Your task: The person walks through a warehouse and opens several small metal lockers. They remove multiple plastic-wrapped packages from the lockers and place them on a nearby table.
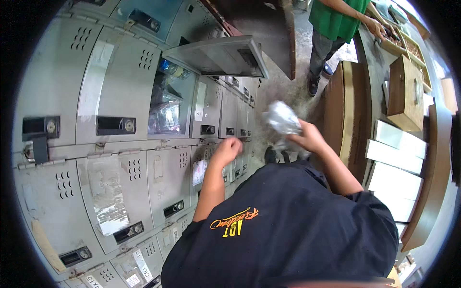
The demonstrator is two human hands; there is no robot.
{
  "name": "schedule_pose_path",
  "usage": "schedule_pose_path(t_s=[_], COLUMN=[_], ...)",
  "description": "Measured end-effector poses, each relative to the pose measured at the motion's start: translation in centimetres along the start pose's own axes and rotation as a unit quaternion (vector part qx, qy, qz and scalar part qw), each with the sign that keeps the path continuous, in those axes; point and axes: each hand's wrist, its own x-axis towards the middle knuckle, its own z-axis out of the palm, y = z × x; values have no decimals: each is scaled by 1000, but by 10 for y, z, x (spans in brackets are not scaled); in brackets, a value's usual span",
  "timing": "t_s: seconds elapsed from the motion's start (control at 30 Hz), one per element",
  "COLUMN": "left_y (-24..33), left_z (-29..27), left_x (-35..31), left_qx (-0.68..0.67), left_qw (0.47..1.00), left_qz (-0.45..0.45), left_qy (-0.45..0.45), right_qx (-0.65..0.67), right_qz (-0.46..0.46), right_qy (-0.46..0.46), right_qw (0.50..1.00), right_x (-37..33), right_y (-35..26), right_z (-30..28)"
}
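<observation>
My right hand (309, 137) grips a crinkled, shiny plastic packet (282, 118), held over the floor in front of me. What the packet contains is blurred. My left hand (228, 151) has its fingers curled in, and I see nothing in them. It hovers close to the grey metal lockers, apart from the packet. To its upper left is an open locker (187, 115) with clear plastic bags (165, 113) inside and a plastic bottle (174, 68) at the top. The locker's door (218, 56) sticks out toward the aisle.
Rows of closed lockers (115, 86) fill the left side, one with a padlock (30, 152). On the right, a bench carries white boxes (396, 177), a wooden drawer box (407, 93) and trays of small parts (414, 50). A person in a green shirt (336, 19) works at its far end.
</observation>
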Motion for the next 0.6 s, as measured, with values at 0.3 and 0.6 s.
schedule_pose_path(t_s=[0.3, 0.6], left_y=[-6, 17], left_z=[-2, -64], left_x=[-57, -19], left_qx=[-345, -460], left_qw=[936, 795], left_qz=[66, 174], left_qy=[-17, 355], right_qx=[129, 341], right_qz=[-27, -35], right_qy=[-63, -295], right_qw=[989, 892], right_x=[192, 258], right_y=[-256, -337], right_z=[161, 266])
